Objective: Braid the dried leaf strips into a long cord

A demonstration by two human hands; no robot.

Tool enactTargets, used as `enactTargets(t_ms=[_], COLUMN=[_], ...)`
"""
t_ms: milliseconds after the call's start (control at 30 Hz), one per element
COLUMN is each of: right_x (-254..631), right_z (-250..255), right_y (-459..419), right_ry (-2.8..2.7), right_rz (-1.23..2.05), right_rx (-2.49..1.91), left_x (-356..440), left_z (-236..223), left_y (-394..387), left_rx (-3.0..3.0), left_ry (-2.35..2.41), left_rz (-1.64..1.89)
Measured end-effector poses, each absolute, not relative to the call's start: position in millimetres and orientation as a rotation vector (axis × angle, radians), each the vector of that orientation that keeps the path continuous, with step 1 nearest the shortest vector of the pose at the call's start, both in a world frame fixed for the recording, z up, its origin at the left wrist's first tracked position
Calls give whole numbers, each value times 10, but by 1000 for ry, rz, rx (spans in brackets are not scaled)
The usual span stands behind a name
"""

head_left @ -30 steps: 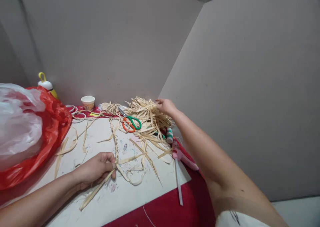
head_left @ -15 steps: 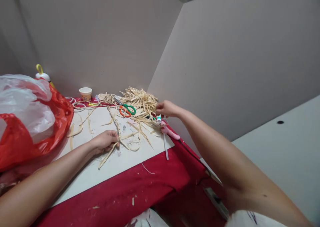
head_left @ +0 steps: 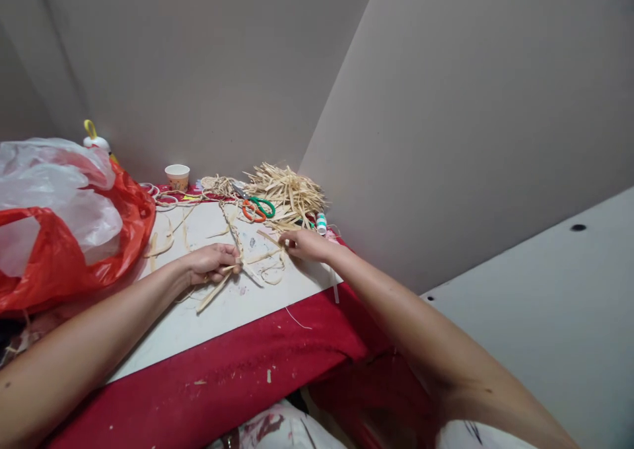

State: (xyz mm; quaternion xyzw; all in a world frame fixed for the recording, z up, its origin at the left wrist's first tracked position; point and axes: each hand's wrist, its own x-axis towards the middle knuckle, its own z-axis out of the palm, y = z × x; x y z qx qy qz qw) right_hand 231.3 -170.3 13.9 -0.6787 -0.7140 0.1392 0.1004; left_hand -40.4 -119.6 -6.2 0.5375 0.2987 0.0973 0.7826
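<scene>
So we've got our left hand (head_left: 214, 263) pinching the lower end of the thin braid (head_left: 236, 234), right about where the loose ends (head_left: 212, 297) fan out. The braid lies over the white board (head_left: 188, 340) and runs from those fingertips up toward the board's far edge. Our right hand (head_left: 307, 245) is low over the board with its fingers curled by a loose strip (head_left: 267, 237); we can't tell whether it actually has hold of it.

Tips, for what they're worth: we'd keep that left pinch snug right at the split, since a slack grip there would probably let the last twists open up. With the right, we'd single out one strip by its end and lift gently, because dry fibre like this likely snags or splits. The straw pile (head_left: 287, 195) sits just beyond that hand and the scissors (head_left: 259, 206) rest beside it, so we'd watch for strands catching on the handles.
</scene>
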Motion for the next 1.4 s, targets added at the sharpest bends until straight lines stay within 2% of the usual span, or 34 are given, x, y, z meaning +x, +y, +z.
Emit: enactTargets(t_ms=[233,567,700,833,1033,1233,1400], right_x=[2657,3210,3153,2895,2640,2660,2767], right_z=[159,246,322,424,347,112,305], right_y=[-1415,-1108,-1017,-1036,-1102,-1016,-838], right_ry=[-1870,-1541,-1505,-1698,-2191,-2227,-2124], right_rz=[30,142,-24,-122,103,134,89], right_rx=[-2018,-2018,-2100,-2033,-1953,-2037,-2002], left_x=[-378,-338,-358,-370,-349,-313,-296], left_z=[-16,-25,-73,-97,-66,-26,-4], left_y=[-1220,-1179,-1157,-1142,-1154,-1167,-1178], left_rx=[1130,1106,1097,1087,1104,1129,1121], left_ry=[667,681,659,655,676,695,720], left_rz=[207,177,177,170,164,164,153])
